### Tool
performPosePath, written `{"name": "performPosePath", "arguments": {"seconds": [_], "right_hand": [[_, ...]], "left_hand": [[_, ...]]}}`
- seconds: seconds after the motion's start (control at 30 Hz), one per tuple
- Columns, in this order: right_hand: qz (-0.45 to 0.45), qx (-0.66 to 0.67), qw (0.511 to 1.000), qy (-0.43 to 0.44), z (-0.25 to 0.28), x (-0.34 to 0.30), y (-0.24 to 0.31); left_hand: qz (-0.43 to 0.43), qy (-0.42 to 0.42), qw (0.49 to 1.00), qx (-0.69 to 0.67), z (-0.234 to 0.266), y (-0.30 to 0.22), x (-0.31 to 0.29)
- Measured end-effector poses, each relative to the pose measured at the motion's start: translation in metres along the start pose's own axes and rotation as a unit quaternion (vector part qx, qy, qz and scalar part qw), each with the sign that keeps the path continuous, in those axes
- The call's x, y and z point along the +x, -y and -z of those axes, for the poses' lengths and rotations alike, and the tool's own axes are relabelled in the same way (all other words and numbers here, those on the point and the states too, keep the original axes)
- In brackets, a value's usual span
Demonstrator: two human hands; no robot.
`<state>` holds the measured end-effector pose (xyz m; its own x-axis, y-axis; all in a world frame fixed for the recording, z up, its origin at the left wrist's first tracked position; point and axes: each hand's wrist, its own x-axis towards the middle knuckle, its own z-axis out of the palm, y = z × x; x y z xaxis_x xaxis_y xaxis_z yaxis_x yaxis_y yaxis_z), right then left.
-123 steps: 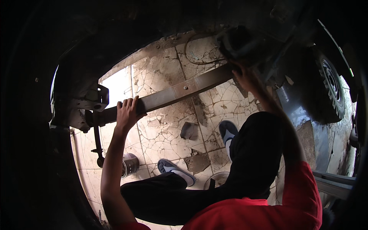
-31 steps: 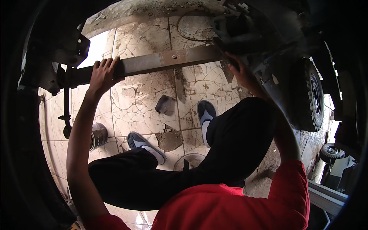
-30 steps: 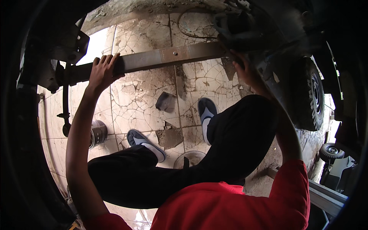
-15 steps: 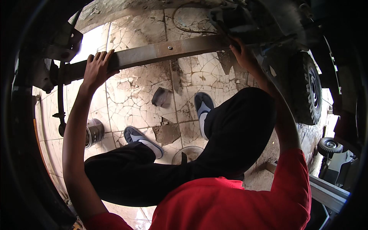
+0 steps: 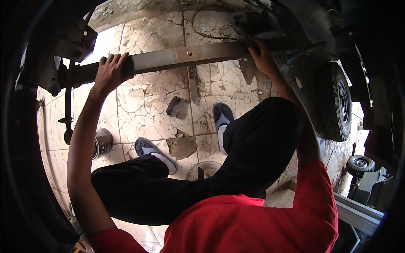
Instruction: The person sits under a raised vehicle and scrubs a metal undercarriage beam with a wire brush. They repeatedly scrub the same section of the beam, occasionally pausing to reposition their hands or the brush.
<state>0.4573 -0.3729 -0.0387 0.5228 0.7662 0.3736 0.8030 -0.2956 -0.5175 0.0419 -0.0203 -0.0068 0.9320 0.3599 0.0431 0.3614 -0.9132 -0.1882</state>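
Head view: metal bar [image 5: 154, 60] lies on the far side, beyond the knees, long axis left to right, right end slightly farther. Left hand [image 5: 110, 72] is on its left part, fingers over the far edge, thumb along the near side, gripping it. Right hand [image 5: 264, 61] is at the bar's right end, fingertips lost in shadow; can't tell if closed on it. Both arms reach far, left forearm outside the left knee, right beside the raised right knee [image 5: 280, 111].
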Motion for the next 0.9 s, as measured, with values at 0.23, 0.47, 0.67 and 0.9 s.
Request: {"name": "performPosePath", "arguments": {"seconds": [0.23,0.47,0.67,0.9], "right_hand": [[0.059,0.056,0.992,0.092,-0.004,-0.015,0.013],[0.021,-0.029,0.999,0.009,-0.006,0.015,0.006],[0.028,0.061,0.994,0.086,-0.010,-0.022,0.013],[-0.168,0.032,0.983,0.070,0.000,0.000,0.003]], "left_hand": [[0.017,-0.007,1.000,0.016,0.002,0.005,-0.012],[-0.007,-0.047,0.999,0.005,-0.008,0.003,-0.002],[0.003,-0.045,0.999,0.008,-0.005,0.007,-0.013],[-0.009,-0.050,0.999,-0.011,-0.011,0.006,-0.008]]}}
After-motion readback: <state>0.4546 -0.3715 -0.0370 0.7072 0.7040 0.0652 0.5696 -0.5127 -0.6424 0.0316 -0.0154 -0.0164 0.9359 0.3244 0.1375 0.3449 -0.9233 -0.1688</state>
